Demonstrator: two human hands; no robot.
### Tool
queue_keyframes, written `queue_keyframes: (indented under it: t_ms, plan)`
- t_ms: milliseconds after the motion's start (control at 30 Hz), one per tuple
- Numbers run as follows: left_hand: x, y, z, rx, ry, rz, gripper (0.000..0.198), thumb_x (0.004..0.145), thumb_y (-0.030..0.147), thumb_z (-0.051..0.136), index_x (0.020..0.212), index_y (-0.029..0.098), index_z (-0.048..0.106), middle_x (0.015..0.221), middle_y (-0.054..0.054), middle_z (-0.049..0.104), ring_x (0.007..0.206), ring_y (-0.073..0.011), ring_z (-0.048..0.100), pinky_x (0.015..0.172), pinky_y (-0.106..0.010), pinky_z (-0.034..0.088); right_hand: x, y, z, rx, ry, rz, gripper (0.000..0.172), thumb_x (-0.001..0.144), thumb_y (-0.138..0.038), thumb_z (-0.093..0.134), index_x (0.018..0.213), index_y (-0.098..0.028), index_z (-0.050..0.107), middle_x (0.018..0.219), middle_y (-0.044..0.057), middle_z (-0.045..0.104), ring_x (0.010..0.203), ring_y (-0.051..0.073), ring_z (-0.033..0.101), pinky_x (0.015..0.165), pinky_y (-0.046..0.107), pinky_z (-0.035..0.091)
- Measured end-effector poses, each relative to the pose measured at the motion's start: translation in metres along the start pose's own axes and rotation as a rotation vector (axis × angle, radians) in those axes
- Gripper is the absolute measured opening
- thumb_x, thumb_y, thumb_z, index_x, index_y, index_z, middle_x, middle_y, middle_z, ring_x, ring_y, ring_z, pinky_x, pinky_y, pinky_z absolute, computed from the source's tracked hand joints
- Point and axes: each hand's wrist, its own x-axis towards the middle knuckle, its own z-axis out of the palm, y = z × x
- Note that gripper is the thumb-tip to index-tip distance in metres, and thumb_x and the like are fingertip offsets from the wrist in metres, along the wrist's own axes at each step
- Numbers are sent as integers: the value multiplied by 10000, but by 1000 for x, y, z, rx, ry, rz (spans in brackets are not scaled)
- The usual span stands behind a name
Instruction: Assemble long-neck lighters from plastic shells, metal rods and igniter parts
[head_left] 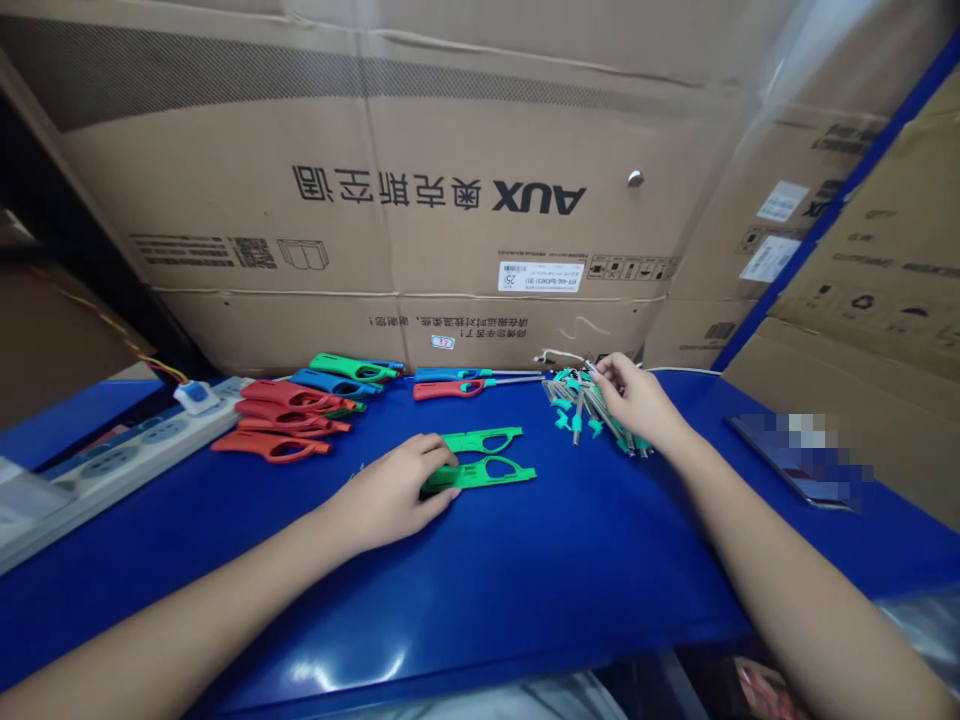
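My left hand (409, 490) is curled over two green lighter casing halves that lie one above the other on the table. Its thumb and fingers close on the nearer casing half (499, 474), and the fingertips reach the farther casing half (480, 440). At the back right, my right hand (634, 395) pinches the end of a slim metal lighter tube (590, 367) above a pile of metal tubes with teal parts (576, 415). A thin white wire (559, 355) shows beside those fingertips; whether it joins the pinched piece I cannot tell.
Red lighter casings (281, 445) lie stacked at left, near blue and green ones (349, 366). Two long-nosed lighters (454, 388) lie at the back. A white power strip (127, 460) edges the left, a phone (787, 462) the right. Cardboard (420, 250) walls the blue table.
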Motion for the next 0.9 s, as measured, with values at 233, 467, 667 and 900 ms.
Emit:
queue_keyframes:
  t_ms: [233,467,667,900]
  plan:
    - [0,-2,-4,75,24,-30,224,951,363,605,1066,186,678,1096,-102,656,1054,-271,640,927,-392,531,-26,-57,10,97,-96,-247,206,1005,-375,487,1025,-199,593,896,71,696,789,200,649,739,316,491]
    - [0,-6,-5,118,20,16,236,934,361,654,1058,167,705,1092,-120,675,1059,-288,634,922,-410,537,-43,-73,22,-20,-283,-646,450,1024,-188,402,1456,-285,483,1014,55,690,810,160,646,689,267,496]
    - [-1,-4,-10,132,50,22,268,932,325,654,1161,190,690,1181,-124,674,1119,-292,633,956,-425,535,-42,-68,29,-82,-340,-658,400,1000,-153,414,1367,-236,550,1021,64,694,779,157,645,641,255,482]
    - [-2,10,-8,15,163,34,355,948,383,641,1268,229,631,1233,-87,685,1144,-260,642,993,-407,533,-43,-69,31,-25,-374,-594,355,1032,-222,381,1358,-215,521,1192,99,723,984,221,725,798,342,571]
